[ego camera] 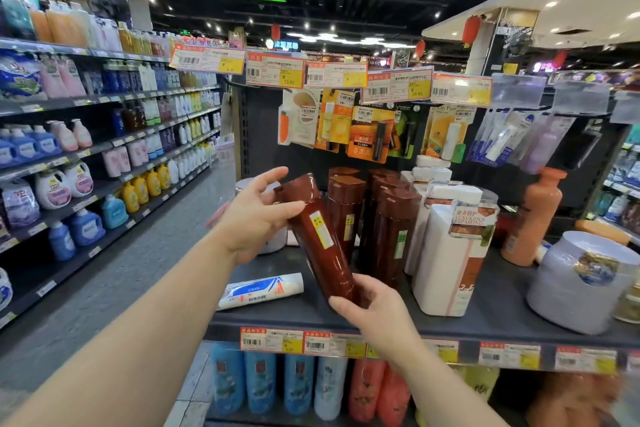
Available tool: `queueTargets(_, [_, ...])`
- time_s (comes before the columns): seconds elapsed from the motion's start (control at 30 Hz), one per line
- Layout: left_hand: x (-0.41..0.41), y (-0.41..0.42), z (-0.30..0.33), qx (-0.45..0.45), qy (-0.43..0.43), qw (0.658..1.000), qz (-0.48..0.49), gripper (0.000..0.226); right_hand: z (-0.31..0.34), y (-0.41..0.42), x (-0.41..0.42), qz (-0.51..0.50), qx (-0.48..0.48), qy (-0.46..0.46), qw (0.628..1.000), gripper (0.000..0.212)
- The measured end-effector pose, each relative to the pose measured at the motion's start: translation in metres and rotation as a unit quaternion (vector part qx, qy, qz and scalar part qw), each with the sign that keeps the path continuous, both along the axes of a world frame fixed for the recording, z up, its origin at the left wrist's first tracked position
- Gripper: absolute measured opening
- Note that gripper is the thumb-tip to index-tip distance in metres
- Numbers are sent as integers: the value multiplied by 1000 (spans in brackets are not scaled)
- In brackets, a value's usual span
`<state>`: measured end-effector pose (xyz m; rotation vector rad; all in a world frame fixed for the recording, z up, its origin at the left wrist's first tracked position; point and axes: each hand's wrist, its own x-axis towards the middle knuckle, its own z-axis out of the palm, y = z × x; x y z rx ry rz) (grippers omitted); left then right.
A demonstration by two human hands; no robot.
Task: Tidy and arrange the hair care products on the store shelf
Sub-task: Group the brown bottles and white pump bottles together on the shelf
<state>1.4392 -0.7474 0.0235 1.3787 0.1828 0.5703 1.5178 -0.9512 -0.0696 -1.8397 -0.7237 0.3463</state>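
My left hand gripped the brown bottle near its cap, right hand its base; white pack beside read "LUXURIOUS REPAIRING".

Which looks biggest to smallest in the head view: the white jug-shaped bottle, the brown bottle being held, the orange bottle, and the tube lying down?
1. White jug-shaped bottle
2. Brown bottle, held nearer the camera, so this rank is unsure
3. Orange bottle, much like the brown one
4. Lying white and blue tube
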Motion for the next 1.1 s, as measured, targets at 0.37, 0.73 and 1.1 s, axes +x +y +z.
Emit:
queueTargets(0.37, [30, -43, -22, 210, 84, 974, -3, 62, -7, 18, 11, -112, -179, -133, 968, 41])
queueTargets(0.73, [30, -52, -86, 263, 191, 945, 45, 36, -15, 13, 26, -77, -159, -139, 974, 28])
queueTargets(1.1, [29, -60, -100, 259, 190, 945, 54, 50, -20, 14, 32, -61, -181, -148, 970, 26])
